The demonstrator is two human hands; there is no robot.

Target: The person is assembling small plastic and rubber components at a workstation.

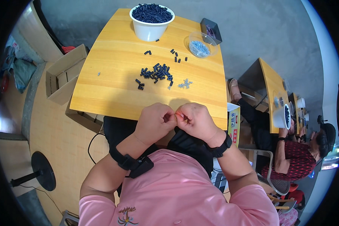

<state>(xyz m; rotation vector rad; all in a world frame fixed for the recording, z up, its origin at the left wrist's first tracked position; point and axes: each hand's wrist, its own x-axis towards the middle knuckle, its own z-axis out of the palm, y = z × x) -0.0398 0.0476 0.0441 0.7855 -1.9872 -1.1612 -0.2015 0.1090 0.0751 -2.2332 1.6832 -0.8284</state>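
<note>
Just off the near edge of the wooden table (101, 90), my left hand (155, 122) and my right hand (196, 120) meet at their fingertips. Both are closed in a pinch. A reddish spot shows between the fingers; whatever they hold is too small or hidden to make out. Beyond them on the tabletop lies a loose pile of short black tube-like pieces (160, 71). To its right is a small heap of silvery metal pieces (185, 83). Several more black pieces (176, 59) are scattered farther back.
At the far edge stands a white bucket (148, 32) full of black pieces. A clear bowl (199, 49) of small silvery parts sits beside a dark box (211, 32). Cardboard boxes (64, 79) are on the floor at left. Another person (293, 162) sits at a table to the right.
</note>
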